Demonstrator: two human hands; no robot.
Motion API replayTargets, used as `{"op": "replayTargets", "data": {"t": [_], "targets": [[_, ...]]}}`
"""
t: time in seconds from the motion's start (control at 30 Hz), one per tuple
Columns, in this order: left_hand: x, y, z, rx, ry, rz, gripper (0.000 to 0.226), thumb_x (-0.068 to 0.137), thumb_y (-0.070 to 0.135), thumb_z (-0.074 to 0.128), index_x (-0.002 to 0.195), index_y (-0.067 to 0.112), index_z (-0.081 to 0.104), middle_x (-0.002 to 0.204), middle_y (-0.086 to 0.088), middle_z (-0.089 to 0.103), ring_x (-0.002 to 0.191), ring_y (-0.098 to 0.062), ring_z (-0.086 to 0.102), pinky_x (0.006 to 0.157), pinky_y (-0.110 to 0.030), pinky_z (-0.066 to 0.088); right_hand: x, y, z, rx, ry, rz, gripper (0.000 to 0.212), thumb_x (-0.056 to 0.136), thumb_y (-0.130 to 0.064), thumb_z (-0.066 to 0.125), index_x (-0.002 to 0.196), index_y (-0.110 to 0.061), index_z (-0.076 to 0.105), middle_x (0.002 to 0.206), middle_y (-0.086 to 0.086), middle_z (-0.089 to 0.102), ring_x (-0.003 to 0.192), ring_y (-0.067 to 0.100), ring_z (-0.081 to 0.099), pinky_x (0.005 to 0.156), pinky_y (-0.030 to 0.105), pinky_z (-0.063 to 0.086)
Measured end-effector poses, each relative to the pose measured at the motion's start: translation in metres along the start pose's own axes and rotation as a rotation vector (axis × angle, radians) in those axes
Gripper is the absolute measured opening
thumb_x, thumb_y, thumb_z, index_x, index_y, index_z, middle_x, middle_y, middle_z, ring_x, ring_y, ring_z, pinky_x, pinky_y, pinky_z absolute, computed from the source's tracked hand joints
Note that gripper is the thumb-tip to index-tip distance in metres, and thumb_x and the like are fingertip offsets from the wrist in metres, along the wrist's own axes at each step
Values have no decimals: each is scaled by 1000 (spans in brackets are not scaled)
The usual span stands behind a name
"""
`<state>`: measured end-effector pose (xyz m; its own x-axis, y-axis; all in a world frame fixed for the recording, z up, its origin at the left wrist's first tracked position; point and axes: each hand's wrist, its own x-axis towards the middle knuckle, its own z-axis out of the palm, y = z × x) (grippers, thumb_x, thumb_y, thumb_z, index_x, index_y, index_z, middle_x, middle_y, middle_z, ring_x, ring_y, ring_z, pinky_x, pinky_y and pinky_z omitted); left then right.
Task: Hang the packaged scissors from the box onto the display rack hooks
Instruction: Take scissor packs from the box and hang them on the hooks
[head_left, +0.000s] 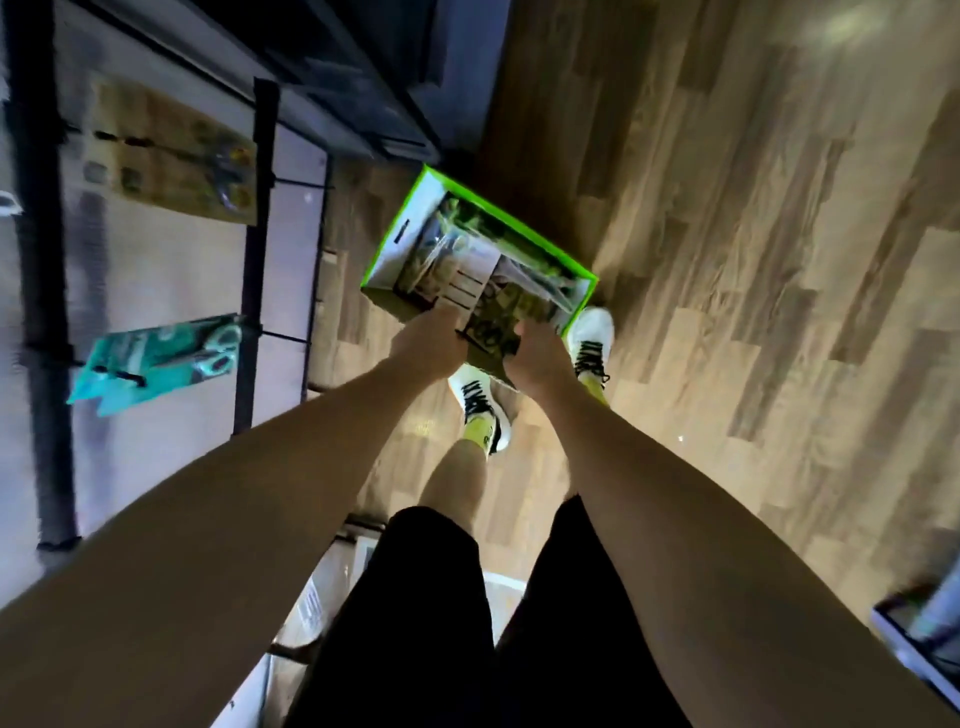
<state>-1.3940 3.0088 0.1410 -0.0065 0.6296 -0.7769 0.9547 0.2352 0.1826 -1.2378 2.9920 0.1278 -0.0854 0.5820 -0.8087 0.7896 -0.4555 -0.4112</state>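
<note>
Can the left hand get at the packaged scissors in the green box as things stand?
Probably yes: the left hand is already at the open top of the green box, on a scissors pack the right hand also grips; nothing blocks it.

box (400, 236): green-rimmed, open, on floor | scissors pkgs (524, 306) inside

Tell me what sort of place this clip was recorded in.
Probably a shop aisle or stockroom: a display rack with hooks holds a teal scissors pack and a tan one, and a green-edged box of packaged goods sits on wood-look flooring.
</note>
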Motion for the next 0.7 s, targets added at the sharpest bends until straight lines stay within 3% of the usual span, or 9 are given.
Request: {"op": "replayTargets", "data": {"t": [0.13, 0.37, 0.47, 0.6, 0.7], "targets": [[65, -11, 48, 5, -71, -51, 38, 88, 21, 55, 126, 15, 54, 128, -10, 58, 117, -30, 55, 89, -41, 49, 67, 40, 27, -74, -63, -1, 44, 85, -4, 54, 129, -6, 51, 130, 16, 53, 121, 34, 53, 95, 40, 49], [162, -38, 133, -62, -96, -116, 34, 88, 11, 54, 122, 12, 56, 119, -9, 63, 107, -24, 60, 88, -40, 53, 178, 107, 78, -320, -151, -101, 47, 86, -2, 55, 132, -10, 50, 128, 15, 55, 120, 32, 53, 96, 40, 49], [192, -52, 172, -123, -120, -148, 35, 89, 9, 54, 124, 13, 55, 120, -9, 62, 104, -21, 60, 81, -32, 52, 216, 123, 105, -420, -186, -160, 46, 87, -4, 55, 132, -11, 50, 129, 12, 55, 120, 31, 54, 97, 41, 49], [230, -64, 213, -198, -103, -195, 28, 93, 12, 54, 120, 11, 58, 113, -3, 61, 92, -16, 58, 73, -27, 47, 253, 136, 142, -518, -238, -228, 44, 87, -5, 56, 130, -14, 49, 128, 9, 53, 115, 30, 56, 93, 40, 50], [257, -74, 237, -216, -85, -185, 19, 93, 14, 49, 105, 8, 62, 99, -6, 63, 86, -22, 63, 66, -31, 48, 277, 144, 165, -534, -203, -289, 38, 85, -5, 61, 121, -15, 52, 119, 6, 56, 105, 27, 61, 80, 35, 49]]}}
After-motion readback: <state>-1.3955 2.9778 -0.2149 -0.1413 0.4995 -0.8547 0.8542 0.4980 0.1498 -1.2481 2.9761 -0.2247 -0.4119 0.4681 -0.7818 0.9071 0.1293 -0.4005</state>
